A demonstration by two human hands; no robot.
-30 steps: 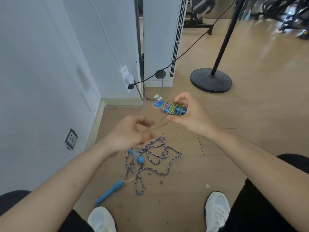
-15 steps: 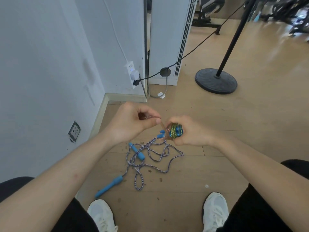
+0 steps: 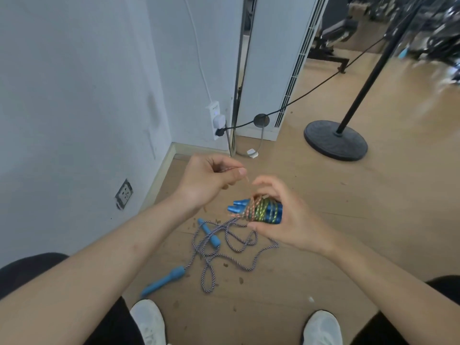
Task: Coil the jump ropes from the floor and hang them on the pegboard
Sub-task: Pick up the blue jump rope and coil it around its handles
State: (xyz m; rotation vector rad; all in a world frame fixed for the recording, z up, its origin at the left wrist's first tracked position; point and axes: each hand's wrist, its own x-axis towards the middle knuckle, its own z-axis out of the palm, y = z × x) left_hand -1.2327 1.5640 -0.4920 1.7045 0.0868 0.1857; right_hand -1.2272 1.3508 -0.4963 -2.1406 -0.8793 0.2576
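While the right hand (image 3: pixel 286 225) is gripping the wound bundle (image 3: pixel 263 211) in the middle of the frame, its fingers (image 3: pixel 273 185) and thumb are curling round the two blue handles, which are lying side by side with turns of pink, green and yellow rope wrapped across them. Up and to the left, the left hand (image 3: pixel 209 180) is pinching the loose rope end (image 3: pixel 246 180) between thumb and curled fingers, and that strand is running down into the bundle. Below both hands, a second jump rope (image 3: pixel 231 247), striped purple and white, is lying in loose tangled loops on the wooden floor (image 3: pixel 361 220), with one pale blue handle (image 3: pixel 163 282) pointing toward the lower left and the other sitting among the loops. Two white shoes (image 3: pixel 149 322) are showing at the bottom edge. A black round stand base (image 3: pixel 336 140) is resting on the floor in the upper right.
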